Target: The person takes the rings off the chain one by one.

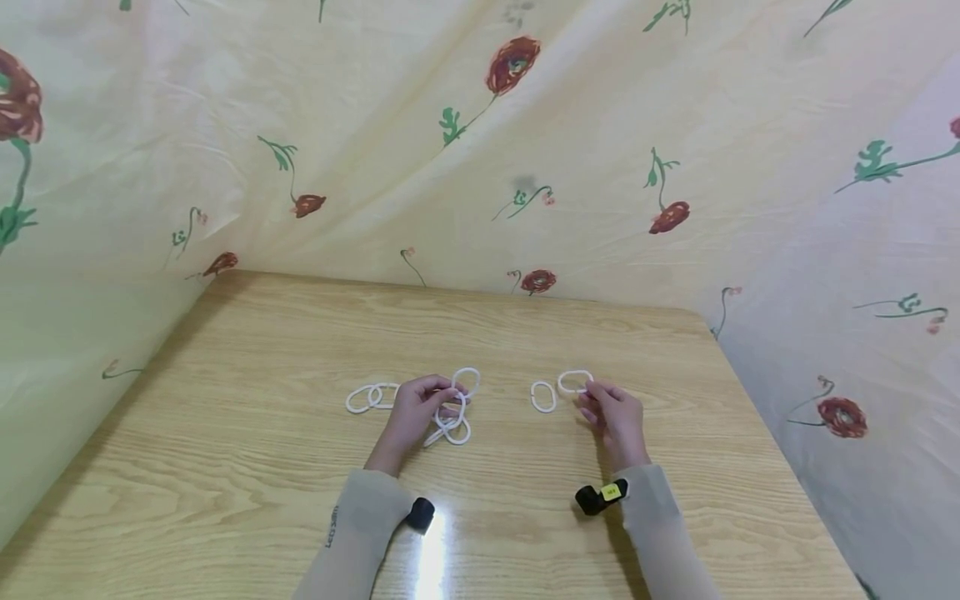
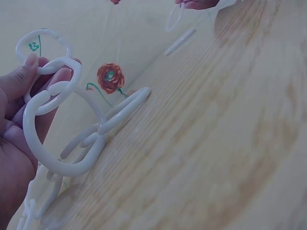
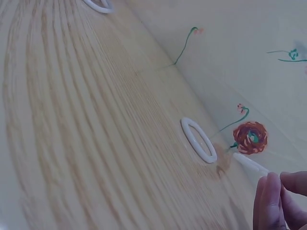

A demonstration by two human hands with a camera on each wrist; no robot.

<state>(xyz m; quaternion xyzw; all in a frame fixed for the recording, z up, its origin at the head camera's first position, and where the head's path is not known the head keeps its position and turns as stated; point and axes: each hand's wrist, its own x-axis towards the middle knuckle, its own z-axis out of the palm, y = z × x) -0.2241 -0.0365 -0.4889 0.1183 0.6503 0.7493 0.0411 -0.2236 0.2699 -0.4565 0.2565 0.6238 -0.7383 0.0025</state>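
Note:
My left hand (image 1: pixel 418 410) pinches a white plastic chain (image 2: pixel 50 165) of oval links between thumb and fingers. One link stands up above the fingertips, several hang below them, and the lower ones lie along the wooden table. More joined links (image 1: pixel 362 399) stretch out on the table left of this hand. Over to the right, my right hand (image 1: pixel 617 417) holds a single white oval link (image 1: pixel 574 372) by its edge between thumb and fingertips. A loose white link (image 1: pixel 543 397) lies flat on the table between the hands, nearer the right one.
The wooden table (image 1: pixel 262 467) reaches back to a pale cloth (image 1: pixel 360 150) printed with red flowers, which hangs behind it and at both sides. Each wrist wears a small black camera (image 1: pixel 422 515).

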